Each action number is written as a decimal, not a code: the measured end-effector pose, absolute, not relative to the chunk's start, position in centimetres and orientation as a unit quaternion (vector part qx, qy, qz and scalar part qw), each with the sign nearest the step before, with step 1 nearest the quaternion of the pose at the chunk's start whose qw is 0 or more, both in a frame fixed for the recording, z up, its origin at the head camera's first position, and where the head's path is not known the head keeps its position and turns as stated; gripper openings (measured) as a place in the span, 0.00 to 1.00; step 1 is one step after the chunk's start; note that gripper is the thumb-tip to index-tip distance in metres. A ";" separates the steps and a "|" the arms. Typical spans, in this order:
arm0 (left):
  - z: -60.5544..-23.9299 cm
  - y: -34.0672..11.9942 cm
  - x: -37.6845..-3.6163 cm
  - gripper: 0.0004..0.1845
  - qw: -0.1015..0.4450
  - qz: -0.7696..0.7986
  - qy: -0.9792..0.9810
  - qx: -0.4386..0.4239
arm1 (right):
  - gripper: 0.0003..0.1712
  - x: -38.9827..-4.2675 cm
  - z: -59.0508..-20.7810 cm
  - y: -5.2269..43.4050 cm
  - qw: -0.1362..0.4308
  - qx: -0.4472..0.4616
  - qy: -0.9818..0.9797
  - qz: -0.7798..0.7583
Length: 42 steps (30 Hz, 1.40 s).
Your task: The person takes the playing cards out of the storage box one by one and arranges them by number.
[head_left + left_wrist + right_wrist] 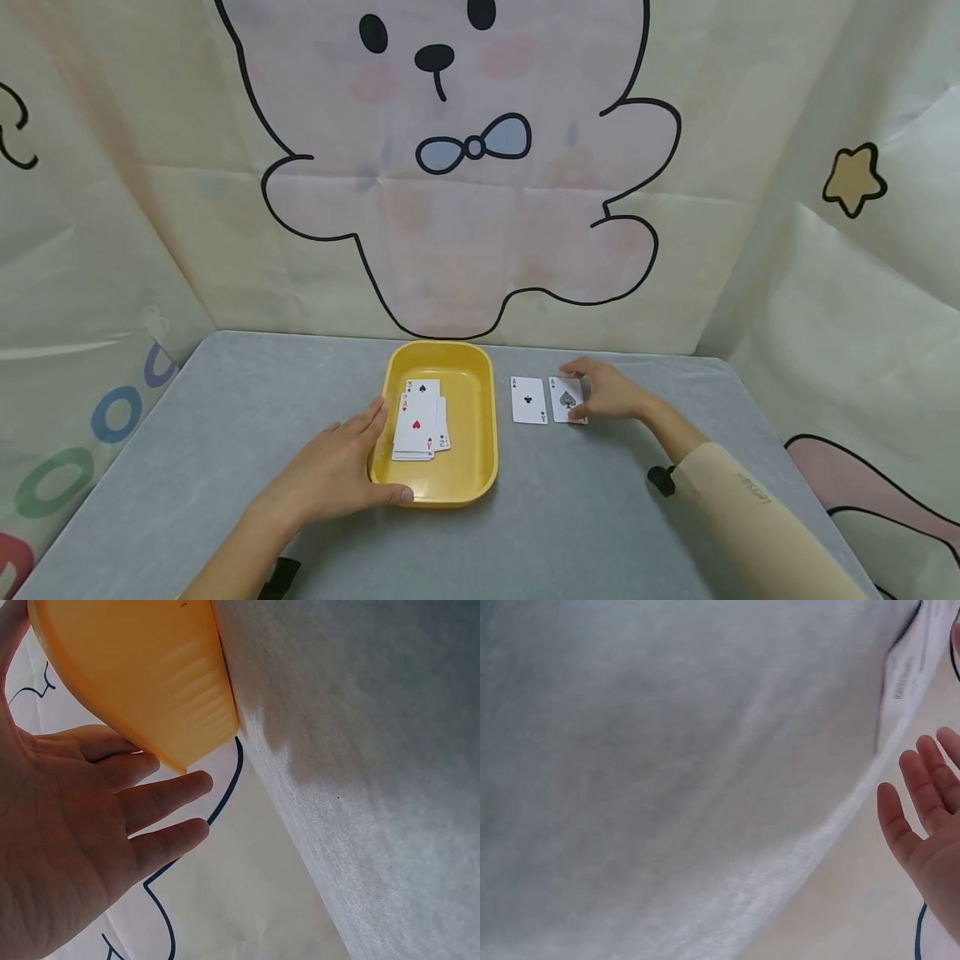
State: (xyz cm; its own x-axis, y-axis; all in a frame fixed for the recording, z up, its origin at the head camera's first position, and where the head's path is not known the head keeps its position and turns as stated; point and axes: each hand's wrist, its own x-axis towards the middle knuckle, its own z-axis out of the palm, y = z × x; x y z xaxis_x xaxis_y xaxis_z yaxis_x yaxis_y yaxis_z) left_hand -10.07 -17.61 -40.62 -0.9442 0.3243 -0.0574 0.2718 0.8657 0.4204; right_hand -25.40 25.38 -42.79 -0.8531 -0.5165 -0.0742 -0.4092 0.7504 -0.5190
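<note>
The head view alone shows the cards. The left wrist view shows only the outer wall of the yellow tray [142, 682] against the left hand [330, 475], whose fingers lie straight along the tray's left side, thumb at its near rim. The card stack [418, 427] inside, red ace on top, lies just beyond the fingertips. The right hand [603, 392] rests relaxed fingers on the ace of spades [566, 400], beside the ace of clubs [528, 401], near the table's [225, 433] far edge. The sleeve print is unreadable.

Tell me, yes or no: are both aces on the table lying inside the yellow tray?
No. The ace of clubs and ace of spades lie on the grey table, to the right of the yellow tray.
</note>
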 end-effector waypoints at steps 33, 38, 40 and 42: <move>-40.5 -17.6 -10.2 0.69 0.073 0.211 0.963 0.152 | 0.26 -23.2 -38.7 18.9 0.058 -0.228 0.882 -0.409; -40.5 -17.6 -10.2 0.68 0.077 0.214 0.962 0.150 | 0.24 -22.7 -38.5 17.1 0.052 -0.234 0.867 -0.437; -40.4 -17.6 -10.1 0.68 0.078 0.215 0.962 0.151 | 0.24 -22.5 -38.5 16.3 0.050 -0.237 0.862 -0.444; -40.5 -17.7 -10.1 0.68 0.073 0.213 0.962 0.153 | 0.23 -22.4 -38.6 15.4 0.046 -0.242 0.857 -0.453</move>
